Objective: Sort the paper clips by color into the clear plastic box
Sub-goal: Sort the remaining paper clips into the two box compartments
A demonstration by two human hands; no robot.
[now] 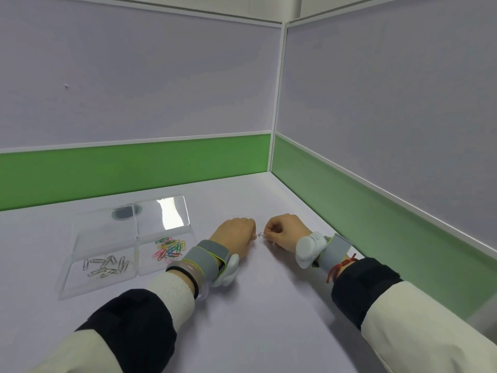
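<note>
One white table carried one clear plastic box, taken here as landmark, with two compartments and its lid raised at the far side. Two hands, each with a grey wrist strap, sat to the right of the box. Left hand lay nearer the box, fingers curled shut; right hand beyond it, also curled. Both pinched a small tangle of clips between them; count not resolvable. Left compartment held roughly ten silver clips; right compartment a heap of coloured clips, too overlapped to count.
</note>
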